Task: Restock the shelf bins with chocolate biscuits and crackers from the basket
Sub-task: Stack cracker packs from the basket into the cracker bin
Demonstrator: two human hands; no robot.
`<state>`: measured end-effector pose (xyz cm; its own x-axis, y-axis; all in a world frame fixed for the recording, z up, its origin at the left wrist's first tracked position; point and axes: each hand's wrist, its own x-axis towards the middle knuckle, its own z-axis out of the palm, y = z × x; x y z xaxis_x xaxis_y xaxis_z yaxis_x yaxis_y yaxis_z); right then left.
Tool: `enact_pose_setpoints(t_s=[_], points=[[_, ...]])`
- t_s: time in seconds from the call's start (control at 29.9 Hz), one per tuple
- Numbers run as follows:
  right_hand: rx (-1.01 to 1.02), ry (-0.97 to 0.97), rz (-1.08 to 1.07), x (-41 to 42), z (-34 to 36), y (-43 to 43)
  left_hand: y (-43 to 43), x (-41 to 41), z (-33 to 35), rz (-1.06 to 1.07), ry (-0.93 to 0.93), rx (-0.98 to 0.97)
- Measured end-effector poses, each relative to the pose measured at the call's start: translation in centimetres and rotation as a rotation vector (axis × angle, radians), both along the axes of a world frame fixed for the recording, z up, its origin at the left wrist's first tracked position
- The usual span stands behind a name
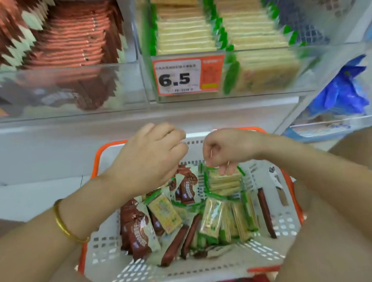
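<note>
Brown chocolate biscuit packs (pixel 137 235) left, green-edged cracker packs (pixel 211 221) right, jumbled in orange-rimmed basket (pixel 284 224) below stocked shelf bins (pixel 71 91)

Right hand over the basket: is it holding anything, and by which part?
The right hand pinches a stack of green-edged cracker packets by its top edge.

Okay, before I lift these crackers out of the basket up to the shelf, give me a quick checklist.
1. Right hand pinches the cracker stack: ok.
2. Stack squared, no packet slipping: cannot tell, blurred.
3. Left hand free to help: cannot tell; its fingers curl over the chocolate packets.
4. Cracker bin has room: cannot tell; its rows look nearly full.
5. Way up from the basket to the bin unblocked: ok.
</note>
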<state>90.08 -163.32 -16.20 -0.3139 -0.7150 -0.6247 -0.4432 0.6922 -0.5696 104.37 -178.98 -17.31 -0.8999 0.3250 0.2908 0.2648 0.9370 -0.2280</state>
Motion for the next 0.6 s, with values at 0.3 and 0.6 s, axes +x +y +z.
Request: enact_pose_setpoints(t_s=[0.3, 0.6], points=[[0.332, 0.249, 0.217, 2.9, -20.0, 3.0, 0.7, 0.4, -4.6, 0.141, -0.291, 0.183], [0.366, 0.343, 0.178, 4.4, -23.5, 2.8, 0.7, -0.4, -5.4, 0.141, -0.357, 0.184]])
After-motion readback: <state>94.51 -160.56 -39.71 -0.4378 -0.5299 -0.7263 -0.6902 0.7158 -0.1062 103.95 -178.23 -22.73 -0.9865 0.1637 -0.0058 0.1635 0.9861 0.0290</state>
